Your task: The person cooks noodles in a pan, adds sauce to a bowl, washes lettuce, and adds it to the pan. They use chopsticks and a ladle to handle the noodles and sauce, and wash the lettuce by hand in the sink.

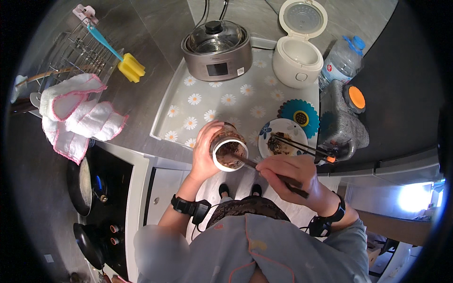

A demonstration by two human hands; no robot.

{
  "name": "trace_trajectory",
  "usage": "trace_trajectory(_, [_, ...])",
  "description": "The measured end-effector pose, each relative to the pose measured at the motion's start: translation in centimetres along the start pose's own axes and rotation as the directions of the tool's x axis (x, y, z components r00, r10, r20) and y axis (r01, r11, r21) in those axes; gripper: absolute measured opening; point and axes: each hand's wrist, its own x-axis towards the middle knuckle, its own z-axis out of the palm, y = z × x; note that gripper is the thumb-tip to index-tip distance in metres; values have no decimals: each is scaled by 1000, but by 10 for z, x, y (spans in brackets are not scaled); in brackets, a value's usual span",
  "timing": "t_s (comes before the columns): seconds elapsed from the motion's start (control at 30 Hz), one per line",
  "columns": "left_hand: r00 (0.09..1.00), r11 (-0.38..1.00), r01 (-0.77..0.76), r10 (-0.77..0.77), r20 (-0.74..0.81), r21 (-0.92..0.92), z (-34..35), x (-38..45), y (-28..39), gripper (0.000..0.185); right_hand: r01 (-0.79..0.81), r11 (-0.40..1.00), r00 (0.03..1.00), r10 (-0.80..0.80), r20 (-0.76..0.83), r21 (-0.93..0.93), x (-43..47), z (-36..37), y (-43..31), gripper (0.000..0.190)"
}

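My left hand (205, 152) grips a glass jar (228, 133), its mouth tilted towards me. Dark brown, paste-like residue coats the inside of the jar. My right hand (290, 177) holds a pair of dark chopsticks (253, 163), with their tips inside the jar's mouth. Just beyond the right hand is a white plate (263, 145) with blue flowers, bearing a dark, oily food. A second pair of black chopsticks (300, 145) lies across the plate, tips in the food. Partly beneath the plate is a teal flower-shaped mat (308, 108).
A multi-cooker (219, 65) with a glass lid and a white rice cooker (298, 76), lid raised, stand behind. At right are a water bottle (341, 58) and a large plastic container (341, 123). A frying pan (76, 198) sits beside a blue flame on the left; white cloths (81, 116) hang nearby.
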Motion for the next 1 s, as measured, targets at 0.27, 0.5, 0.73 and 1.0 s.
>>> trace_trajectory(0.27, [1000, 993, 2, 1, -26, 121, 21, 6, 22, 70, 52, 996, 998, -55, -38, -76, -13, -21, 4, 16])
trace_trajectory(0.5, [1000, 980, -21, 23, -8, 196, 29, 9, 27, 68, -326, 868, 933, 359, -19, 374, -30, -22, 26, 9])
trace_trajectory(0.73, [1000, 959, -28, 28, 5, 281, 36, 9, 27, 69, -458, 560, 720, 689, -81, 690, -51, -2, 55, 26])
trace_trajectory(1.0, [1000, 943, 4, -2, -5, 333, 40, 12, 26, 68, -383, 320, 473, 874, -114, 867, -64, 11, 70, 33])
